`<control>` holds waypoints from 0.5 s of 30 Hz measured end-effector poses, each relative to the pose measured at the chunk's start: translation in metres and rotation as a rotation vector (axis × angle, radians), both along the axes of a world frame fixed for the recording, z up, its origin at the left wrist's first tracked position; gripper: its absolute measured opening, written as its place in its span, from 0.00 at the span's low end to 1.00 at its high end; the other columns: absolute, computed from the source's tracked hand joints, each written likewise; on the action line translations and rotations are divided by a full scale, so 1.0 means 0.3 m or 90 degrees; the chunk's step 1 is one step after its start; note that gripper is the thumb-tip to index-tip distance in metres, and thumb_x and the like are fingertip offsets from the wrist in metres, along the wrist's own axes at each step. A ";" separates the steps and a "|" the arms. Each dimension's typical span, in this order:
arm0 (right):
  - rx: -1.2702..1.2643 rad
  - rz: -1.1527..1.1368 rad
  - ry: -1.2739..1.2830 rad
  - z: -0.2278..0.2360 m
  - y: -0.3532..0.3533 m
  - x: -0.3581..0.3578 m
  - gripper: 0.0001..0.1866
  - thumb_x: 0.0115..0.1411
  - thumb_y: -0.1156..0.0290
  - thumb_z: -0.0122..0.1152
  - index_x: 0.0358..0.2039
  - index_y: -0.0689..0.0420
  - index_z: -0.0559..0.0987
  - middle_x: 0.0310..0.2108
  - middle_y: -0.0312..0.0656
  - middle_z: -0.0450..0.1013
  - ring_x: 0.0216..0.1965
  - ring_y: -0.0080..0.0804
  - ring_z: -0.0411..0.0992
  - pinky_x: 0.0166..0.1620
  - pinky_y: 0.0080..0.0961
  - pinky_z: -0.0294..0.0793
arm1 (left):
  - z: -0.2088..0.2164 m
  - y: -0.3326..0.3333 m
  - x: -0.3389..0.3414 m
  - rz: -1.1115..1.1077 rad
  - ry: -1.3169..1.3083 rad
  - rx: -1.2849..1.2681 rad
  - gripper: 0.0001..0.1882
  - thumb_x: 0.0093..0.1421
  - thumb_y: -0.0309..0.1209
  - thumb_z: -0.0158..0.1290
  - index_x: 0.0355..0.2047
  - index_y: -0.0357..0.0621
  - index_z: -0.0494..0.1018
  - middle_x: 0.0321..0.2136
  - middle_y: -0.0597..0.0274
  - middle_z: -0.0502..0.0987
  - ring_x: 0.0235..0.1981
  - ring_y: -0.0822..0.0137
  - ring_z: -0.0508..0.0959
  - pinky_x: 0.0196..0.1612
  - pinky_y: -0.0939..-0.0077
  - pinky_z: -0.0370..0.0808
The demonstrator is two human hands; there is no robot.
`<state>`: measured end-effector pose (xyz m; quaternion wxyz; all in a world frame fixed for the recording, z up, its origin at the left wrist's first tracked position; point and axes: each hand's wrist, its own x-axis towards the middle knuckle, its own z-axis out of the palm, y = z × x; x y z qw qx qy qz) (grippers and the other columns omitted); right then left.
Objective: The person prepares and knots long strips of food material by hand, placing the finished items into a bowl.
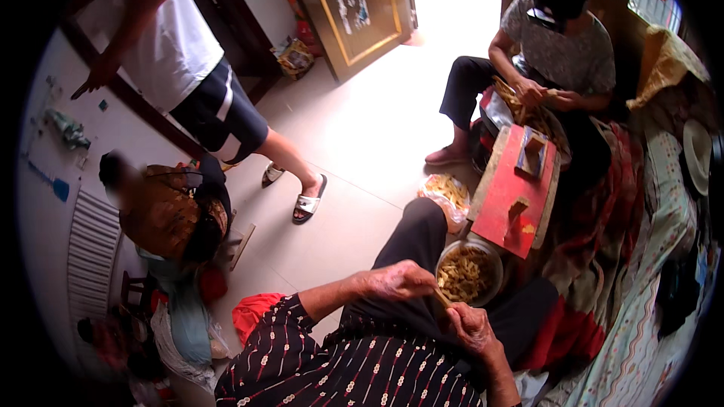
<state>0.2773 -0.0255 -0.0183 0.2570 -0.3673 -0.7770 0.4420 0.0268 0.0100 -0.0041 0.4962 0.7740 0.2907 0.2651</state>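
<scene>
A seated person's left hand (400, 280) and right hand (469, 326) both pinch a thin tan strip (441, 300) held between them, just beside a round bowl of tan pieces (468, 271) near a red board (515, 188).

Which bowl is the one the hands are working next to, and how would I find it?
Start at the long red board lying between the two seated people. At its near end, just beyond the left hand and right hand, sits a round clear bowl. It alone is heaped with pale yellowish strips, unlike the flatter bag of strips farther away.
</scene>
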 end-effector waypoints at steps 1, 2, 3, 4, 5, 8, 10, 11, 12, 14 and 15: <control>0.018 0.004 -0.012 0.015 0.010 -0.016 0.03 0.61 0.75 0.52 0.32 0.60 0.73 0.22 0.49 0.70 0.22 0.48 0.72 0.25 0.36 0.69 | 0.026 0.026 -0.039 -0.001 0.022 -0.006 0.07 0.57 0.24 0.53 0.36 0.33 0.71 0.27 0.49 0.75 0.28 0.48 0.76 0.30 0.64 0.72; 0.032 0.005 -0.003 0.029 0.027 -0.037 0.03 0.61 0.75 0.52 0.32 0.59 0.73 0.22 0.49 0.70 0.23 0.48 0.72 0.25 0.36 0.69 | 0.059 0.042 -0.066 0.018 0.019 0.027 0.07 0.57 0.24 0.53 0.35 0.33 0.71 0.26 0.49 0.75 0.27 0.49 0.76 0.30 0.64 0.72; 0.042 0.002 0.002 0.043 0.044 -0.055 0.03 0.61 0.74 0.52 0.32 0.59 0.73 0.22 0.50 0.70 0.23 0.49 0.71 0.25 0.37 0.69 | 0.086 0.053 -0.083 0.032 0.012 0.057 0.07 0.57 0.24 0.53 0.35 0.33 0.71 0.25 0.49 0.75 0.27 0.49 0.76 0.30 0.64 0.72; 0.053 -0.002 0.007 0.054 0.059 -0.067 0.03 0.61 0.74 0.52 0.32 0.59 0.73 0.22 0.50 0.70 0.23 0.50 0.71 0.26 0.38 0.69 | 0.110 0.061 -0.102 0.018 0.118 0.007 0.09 0.55 0.24 0.54 0.36 0.33 0.71 0.32 0.50 0.75 0.35 0.51 0.76 0.36 0.63 0.72; 0.064 0.007 0.003 0.055 0.074 -0.076 0.04 0.61 0.74 0.52 0.32 0.59 0.73 0.22 0.50 0.70 0.23 0.50 0.71 0.26 0.38 0.69 | 0.133 0.066 -0.103 0.022 0.179 0.106 0.10 0.54 0.24 0.55 0.37 0.34 0.71 0.35 0.51 0.75 0.38 0.51 0.75 0.39 0.62 0.71; 0.067 0.018 -0.007 0.027 0.109 -0.083 0.05 0.62 0.72 0.51 0.32 0.59 0.73 0.22 0.52 0.70 0.25 0.52 0.72 0.27 0.42 0.69 | 0.229 0.042 -0.032 0.123 0.286 0.459 0.20 0.49 0.25 0.56 0.43 0.35 0.67 0.46 0.50 0.70 0.49 0.50 0.69 0.49 0.57 0.65; 0.034 0.061 -0.011 -0.002 0.108 -0.078 0.05 0.61 0.71 0.52 0.32 0.59 0.74 0.22 0.52 0.70 0.26 0.52 0.72 0.28 0.41 0.69 | 0.203 0.013 0.047 0.062 0.292 0.344 0.12 0.54 0.27 0.50 0.38 0.35 0.65 0.33 0.49 0.71 0.38 0.51 0.73 0.40 0.59 0.69; 0.019 0.084 -0.010 -0.005 0.103 -0.073 0.05 0.61 0.71 0.53 0.32 0.60 0.74 0.22 0.52 0.71 0.26 0.52 0.72 0.28 0.41 0.70 | 0.148 -0.008 0.068 -0.027 0.319 0.176 0.09 0.56 0.27 0.48 0.36 0.36 0.65 0.29 0.49 0.71 0.34 0.51 0.73 0.37 0.59 0.70; -0.011 0.114 -0.033 0.010 0.097 -0.066 0.07 0.60 0.69 0.55 0.31 0.60 0.73 0.22 0.52 0.71 0.26 0.52 0.72 0.28 0.41 0.69 | 0.101 -0.033 0.063 -0.037 0.230 0.144 0.06 0.59 0.28 0.44 0.32 0.37 0.64 0.25 0.51 0.70 0.30 0.51 0.74 0.34 0.60 0.70; -0.057 0.140 0.001 0.045 0.076 -0.036 0.08 0.61 0.68 0.54 0.31 0.60 0.74 0.22 0.52 0.70 0.26 0.51 0.72 0.28 0.40 0.69 | 0.072 -0.039 0.058 -0.116 0.193 0.165 0.07 0.58 0.29 0.46 0.29 0.37 0.64 0.23 0.52 0.70 0.26 0.50 0.73 0.29 0.60 0.69; -0.086 0.148 0.016 0.065 0.057 -0.020 0.09 0.61 0.67 0.54 0.32 0.60 0.74 0.22 0.51 0.70 0.25 0.51 0.72 0.28 0.40 0.69 | 0.085 -0.038 0.053 -0.168 0.204 0.158 0.08 0.59 0.29 0.46 0.27 0.37 0.64 0.22 0.51 0.70 0.25 0.50 0.73 0.27 0.60 0.69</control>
